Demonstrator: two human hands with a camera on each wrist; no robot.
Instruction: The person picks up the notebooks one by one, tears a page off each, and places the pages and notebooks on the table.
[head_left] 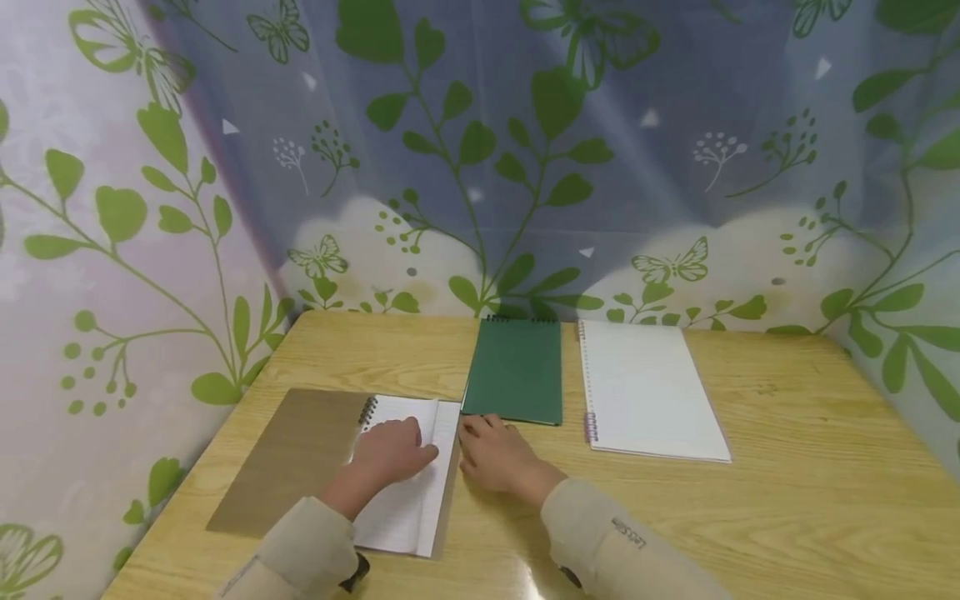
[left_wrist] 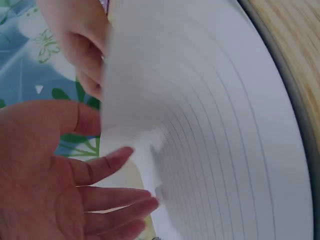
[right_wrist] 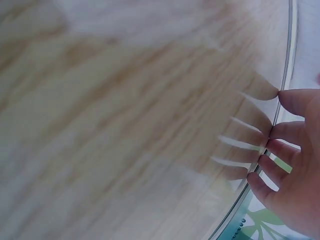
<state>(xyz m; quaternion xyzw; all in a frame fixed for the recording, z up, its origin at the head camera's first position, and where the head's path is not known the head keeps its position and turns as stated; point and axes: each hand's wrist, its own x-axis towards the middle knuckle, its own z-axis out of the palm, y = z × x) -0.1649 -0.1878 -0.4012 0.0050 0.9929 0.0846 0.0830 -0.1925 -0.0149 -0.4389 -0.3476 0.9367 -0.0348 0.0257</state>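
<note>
A spiral notebook [head_left: 369, 412] lies open on the table, its brown cover [head_left: 292, 458] folded out to the left. One lined page [head_left: 429, 492] is curved up off the pages below. My left hand [head_left: 392, 454] is over these pages. In the left wrist view, that hand's extended fingers [left_wrist: 117, 197] are against the lifted sheet [left_wrist: 210, 130], and the page partly hides the thumb side. My right hand [head_left: 495, 458] rests just right of the notebook. Its fingertips [right_wrist: 256, 180] touch down along the notebook's edge, with nothing visibly held.
Behind my right hand lies a closed dark green spiral notebook [head_left: 516, 371]. Farther right is a larger white spiral pad [head_left: 648, 392]. Both lie on the wood-grain table [head_left: 795, 467]. A leaf-patterned curtain [head_left: 480, 183] hangs along the back and sides.
</note>
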